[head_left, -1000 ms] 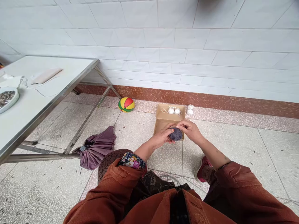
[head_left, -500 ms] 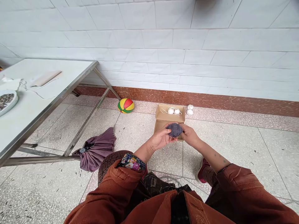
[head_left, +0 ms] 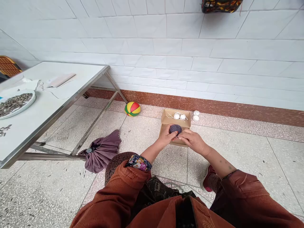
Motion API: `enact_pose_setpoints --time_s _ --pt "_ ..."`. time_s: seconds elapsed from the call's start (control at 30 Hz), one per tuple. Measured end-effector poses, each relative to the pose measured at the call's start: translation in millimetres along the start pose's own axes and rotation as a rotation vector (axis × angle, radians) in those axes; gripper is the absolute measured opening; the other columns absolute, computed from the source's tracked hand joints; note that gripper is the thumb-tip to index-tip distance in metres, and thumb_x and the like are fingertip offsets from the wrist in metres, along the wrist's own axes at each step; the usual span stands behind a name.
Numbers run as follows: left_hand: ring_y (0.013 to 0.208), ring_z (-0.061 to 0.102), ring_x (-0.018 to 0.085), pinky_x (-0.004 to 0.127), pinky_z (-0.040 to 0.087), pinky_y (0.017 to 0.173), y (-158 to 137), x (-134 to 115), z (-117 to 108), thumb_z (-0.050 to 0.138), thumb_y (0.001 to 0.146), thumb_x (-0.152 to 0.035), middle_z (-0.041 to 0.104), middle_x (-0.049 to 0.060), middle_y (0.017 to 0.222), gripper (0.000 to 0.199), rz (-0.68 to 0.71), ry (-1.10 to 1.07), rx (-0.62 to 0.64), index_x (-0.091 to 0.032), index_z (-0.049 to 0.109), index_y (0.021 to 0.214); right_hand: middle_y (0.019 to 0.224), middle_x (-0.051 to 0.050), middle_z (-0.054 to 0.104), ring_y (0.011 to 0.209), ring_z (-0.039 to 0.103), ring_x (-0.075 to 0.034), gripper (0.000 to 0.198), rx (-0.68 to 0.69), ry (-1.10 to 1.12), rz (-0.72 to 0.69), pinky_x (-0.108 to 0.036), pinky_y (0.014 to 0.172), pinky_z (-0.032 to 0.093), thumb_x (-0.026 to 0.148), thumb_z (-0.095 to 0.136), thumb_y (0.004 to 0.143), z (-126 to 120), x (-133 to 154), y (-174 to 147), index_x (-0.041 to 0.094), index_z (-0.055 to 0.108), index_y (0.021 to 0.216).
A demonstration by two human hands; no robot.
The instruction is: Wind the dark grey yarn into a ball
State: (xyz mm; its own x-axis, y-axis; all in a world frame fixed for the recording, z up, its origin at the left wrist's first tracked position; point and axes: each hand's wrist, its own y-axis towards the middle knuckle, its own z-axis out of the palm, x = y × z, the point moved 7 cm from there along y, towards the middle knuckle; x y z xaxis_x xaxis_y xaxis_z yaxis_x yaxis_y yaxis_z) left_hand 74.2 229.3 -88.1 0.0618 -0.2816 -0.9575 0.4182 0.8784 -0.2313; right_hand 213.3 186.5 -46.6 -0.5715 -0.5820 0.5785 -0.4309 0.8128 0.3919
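Observation:
A dark grey-purple ball of yarn [head_left: 175, 129] sits in my left hand [head_left: 166, 136], whose fingers are wrapped round it with the thumb across its lower side. Close against the ball's lower right, my right hand [head_left: 193, 141] has its thumb and fingers pressed together. What they pinch is too small to make out. Below and beyond my hands an open cardboard box [head_left: 163, 129] stands on the floor, partly hidden by them. Two white yarn balls [head_left: 180, 116] with loose strands lie on its raised lid side. Two more white balls [head_left: 196, 115] rest on the floor to its right.
At the left stands a white table [head_left: 78, 68] with a metal frame, bearing a dish of seeds [head_left: 17, 104] and a folded cloth-like thing [head_left: 62, 80]. A colourful ball [head_left: 132, 109] lies near the wall. A purple folded umbrella-like item [head_left: 102, 152] is beside the table leg.
My right hand has shifted from the yarn ball's right side to its lower right, fingers now pinched. My left hand has turned the ball slightly. The view has tilted up and left.

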Motion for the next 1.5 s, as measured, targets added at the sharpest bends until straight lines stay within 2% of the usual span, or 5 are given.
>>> enact_pose_setpoints --time_s 0.43,0.93,1.1,1.3,1.5 --pt "0.072 0.066 0.014 0.028 0.048 0.066 -18 -6 24 0.069 0.083 -0.039 0.066 0.007 0.111 0.074 -0.09 -0.316 0.372 -0.028 0.04 0.15 0.089 -0.004 0.071 0.085 0.066 -0.021 0.023 -0.187 0.296 0.315 -0.036 0.082 0.054 0.035 0.053 0.099 -3 -43 12 0.023 0.072 0.092" --pt "0.096 0.06 0.019 0.03 0.049 0.082 -6 -21 -6 0.076 0.078 -0.029 0.065 0.006 0.11 0.039 0.13 0.022 -0.057 -0.02 0.064 0.113 0.086 -0.005 0.069 0.079 0.066 -0.019 0.023 0.018 0.194 0.064 -0.032 0.074 0.053 0.037 0.056 0.102 2 4 2 0.023 0.073 0.097" --pt "0.08 0.062 0.016 0.03 0.05 0.072 -7 2 2 0.075 0.077 -0.03 0.064 0.006 0.108 0.057 0.004 0.107 0.073 -0.022 0.056 0.13 0.087 -0.006 0.069 0.083 0.066 -0.021 0.026 -0.135 0.204 0.133 -0.035 0.076 0.054 0.041 0.057 0.101 -15 -7 7 0.025 0.075 0.095" --pt "0.066 0.062 0.013 0.026 0.047 0.06 -23 5 23 0.071 0.078 -0.039 0.065 0.007 0.112 0.073 -0.093 -0.312 0.311 -0.028 0.046 0.146 0.076 -0.002 0.065 0.071 0.06 -0.018 0.033 -0.174 0.422 0.381 -0.031 0.066 0.05 0.053 0.061 0.094 -5 -45 3 0.022 0.07 0.085" --pt "0.079 0.063 0.015 0.026 0.047 0.067 -23 -7 16 0.069 0.078 -0.035 0.07 0.01 0.106 0.047 -0.068 -0.64 0.166 -0.017 0.062 0.12 0.078 -0.001 0.068 0.072 0.061 -0.018 0.036 -0.141 0.44 0.425 -0.031 0.067 0.05 0.055 0.058 0.092 14 -44 -8 0.022 0.068 0.086"
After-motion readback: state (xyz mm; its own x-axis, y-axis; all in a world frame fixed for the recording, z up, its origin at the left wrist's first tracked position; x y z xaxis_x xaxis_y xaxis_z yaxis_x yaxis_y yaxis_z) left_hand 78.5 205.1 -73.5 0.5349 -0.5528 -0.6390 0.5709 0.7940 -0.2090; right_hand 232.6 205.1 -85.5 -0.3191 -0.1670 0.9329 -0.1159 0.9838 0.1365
